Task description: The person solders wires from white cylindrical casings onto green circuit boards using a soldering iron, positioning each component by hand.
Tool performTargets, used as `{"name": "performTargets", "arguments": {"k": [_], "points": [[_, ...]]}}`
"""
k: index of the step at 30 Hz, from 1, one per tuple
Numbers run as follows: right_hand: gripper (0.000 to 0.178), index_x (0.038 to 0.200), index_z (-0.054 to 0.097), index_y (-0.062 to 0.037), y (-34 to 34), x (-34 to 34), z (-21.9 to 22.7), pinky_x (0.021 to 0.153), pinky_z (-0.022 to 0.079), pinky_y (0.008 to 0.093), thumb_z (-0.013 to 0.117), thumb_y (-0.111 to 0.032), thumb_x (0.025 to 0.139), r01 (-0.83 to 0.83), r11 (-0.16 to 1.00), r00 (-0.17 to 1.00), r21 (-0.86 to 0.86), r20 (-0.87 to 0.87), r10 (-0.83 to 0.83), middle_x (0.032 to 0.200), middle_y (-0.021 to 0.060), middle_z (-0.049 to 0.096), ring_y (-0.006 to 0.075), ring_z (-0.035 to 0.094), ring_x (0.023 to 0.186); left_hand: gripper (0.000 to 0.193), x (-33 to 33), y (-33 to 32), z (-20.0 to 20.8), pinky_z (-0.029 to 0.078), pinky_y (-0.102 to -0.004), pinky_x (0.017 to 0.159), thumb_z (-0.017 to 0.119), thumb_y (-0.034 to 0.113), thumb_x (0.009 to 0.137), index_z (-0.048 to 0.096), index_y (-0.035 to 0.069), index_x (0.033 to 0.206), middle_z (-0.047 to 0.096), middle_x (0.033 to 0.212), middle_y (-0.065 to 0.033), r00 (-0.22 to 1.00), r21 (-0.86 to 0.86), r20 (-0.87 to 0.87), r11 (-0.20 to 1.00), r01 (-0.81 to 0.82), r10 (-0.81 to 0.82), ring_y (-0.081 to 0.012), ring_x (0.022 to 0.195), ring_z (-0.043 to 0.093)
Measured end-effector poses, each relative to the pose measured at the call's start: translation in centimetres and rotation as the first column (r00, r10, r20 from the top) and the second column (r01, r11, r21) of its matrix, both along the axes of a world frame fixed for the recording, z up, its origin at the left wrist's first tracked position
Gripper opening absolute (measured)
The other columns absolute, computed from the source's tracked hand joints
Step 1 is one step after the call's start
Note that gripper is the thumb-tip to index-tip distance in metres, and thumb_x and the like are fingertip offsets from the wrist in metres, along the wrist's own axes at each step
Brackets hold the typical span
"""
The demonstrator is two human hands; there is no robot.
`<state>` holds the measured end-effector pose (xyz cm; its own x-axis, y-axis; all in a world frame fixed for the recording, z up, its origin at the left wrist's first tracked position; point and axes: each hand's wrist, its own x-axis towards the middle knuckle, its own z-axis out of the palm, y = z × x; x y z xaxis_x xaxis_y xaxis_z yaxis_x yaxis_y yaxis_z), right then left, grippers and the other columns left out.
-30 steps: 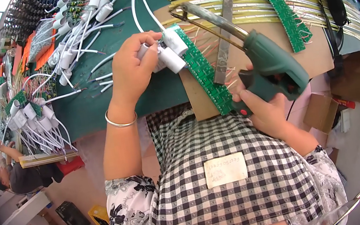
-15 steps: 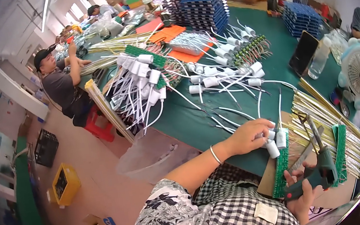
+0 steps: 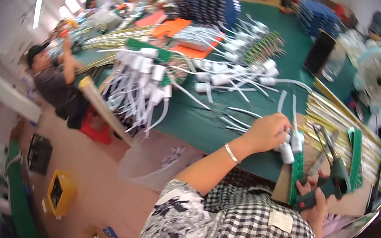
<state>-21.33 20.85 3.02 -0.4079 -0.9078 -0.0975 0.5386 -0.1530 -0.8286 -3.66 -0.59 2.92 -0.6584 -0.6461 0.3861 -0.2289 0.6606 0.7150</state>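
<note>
My left hand is closed in a pinch on a white cylinder with a white cable, at the far end of a long green circuit board strip. A second white cylinder stands beside it, its cable pointing away from me. In my right hand is a dark green soldering gun with a red button and a long metal tip pointing away. Another green board strip lies to its right. Brown board shows beneath the strips.
White cylinders with cables are heaped at the left and centre of the green table. Gold strips lie to the right, near a small fan, a phone and a bottle. Blue trays stand stacked behind; co-workers sit around.
The view has shifted and blurred slightly. My left hand has moved a little to the right and away from me, still at the white cylinder. The soldering gun stays in my right hand.
</note>
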Motion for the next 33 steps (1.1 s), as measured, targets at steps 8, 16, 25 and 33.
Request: {"name": "performTargets", "arguments": {"k": [8, 16, 25, 33], "points": [[0.067, 0.135, 0.029, -0.0018, -2.0, -0.2, -0.4, 0.097, 0.04, 0.0562, 0.063, -0.01, 0.078, -0.082, 0.996, 0.993, 0.033, 0.091, 0.078, 0.122, 0.0109, 0.046, 0.0243, 0.05, 0.111, 0.008, 0.7, 1.5, -1.4, 0.044, -0.037, 0.081, 0.057, 0.005, 0.076, 0.051, 0.005, 0.082, 0.062, 0.103, -0.0104, 0.994, -0.042, 0.058, 0.995, -0.086, 0.088, -0.0301, 0.092, 0.056], [0.066, 0.136, 0.03, -0.0056, -2.0, -0.4, -0.6, 0.096, 0.042, 0.0584, 0.061, -0.006, 0.079, -0.019, 0.999, 1.0, -0.034, -0.001, 0.019, 0.134, 0.0079, 0.034, 0.0237, 0.048, 0.113, 0.007, -0.2, 0.7, -2.3, 0.045, -0.0343, 0.077, 0.057, 0.009, 0.078, 0.053, 0.004, 0.082, 0.065, 0.096, -0.0087, 0.998, 0.159, -0.053, 0.986, 0.054, -0.046, -0.0245, 0.085, 0.056], [0.065, 0.137, 0.029, -0.0052, -4.7, -0.3, -0.5, 0.095, 0.043, 0.0563, 0.058, -0.004, 0.079, -0.074, 0.996, 0.997, -0.047, 0.015, 0.075, 0.132, 0.0107, 0.04, 0.0228, 0.051, 0.11, 0.005, -0.2, 0.8, -2.8, 0.045, -0.034, 0.079, 0.057, 0.006, 0.076, 0.053, 0.004, 0.08, 0.064, 0.101, -0.0095, 0.995, 0.124, -0.097, 0.992, 0.023, -0.011, -0.026, 0.089, 0.057], [0.068, 0.133, 0.036, -0.0099, 2.7, -3.0, -1.1, 0.084, 0.048, 0.047, 0.066, -0.009, 0.072, -0.027, 0.965, 0.997, 0.262, -0.057, 0.043, 0.121, 0.0151, 0.047, 0.0247, 0.058, 0.09, 0.01, 0.6, 5.0, -1.9, 0.046, -0.0375, 0.074, 0.061, 0.005, 0.07, 0.056, 0.006, 0.079, 0.063, 0.091, -0.0105, 0.992, -0.247, -0.089, 0.963, -0.106, 0.086, -0.03, 0.081, 0.058]]}}
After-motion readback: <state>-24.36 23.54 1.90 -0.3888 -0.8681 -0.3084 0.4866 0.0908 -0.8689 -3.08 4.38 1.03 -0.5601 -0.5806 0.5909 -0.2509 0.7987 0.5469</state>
